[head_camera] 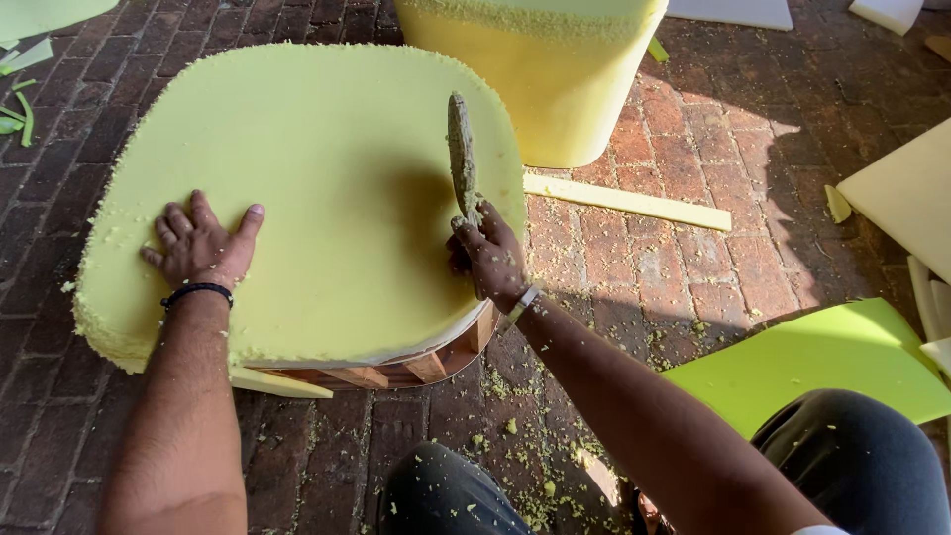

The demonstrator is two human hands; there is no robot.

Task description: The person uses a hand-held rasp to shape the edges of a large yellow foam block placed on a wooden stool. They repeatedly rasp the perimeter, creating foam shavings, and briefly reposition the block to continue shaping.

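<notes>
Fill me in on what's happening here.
A person kneels on a brick floor over a yellow-green foam cushion that sits on a wooden frame. The left hand presses flat on the foam. The right hand grips a crumb-coated blade, upright at the cushion's right edge. Foam crumbs litter the bricks.

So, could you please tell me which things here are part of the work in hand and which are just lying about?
In use:
- left hand, flat on the foam seat cushion
- right hand, gripping the blade
- wooden seat frame under the cushion

Lying about:
- foam strip
- foam block
- green foam sheet
- foam crumbs on the brick floor
</notes>
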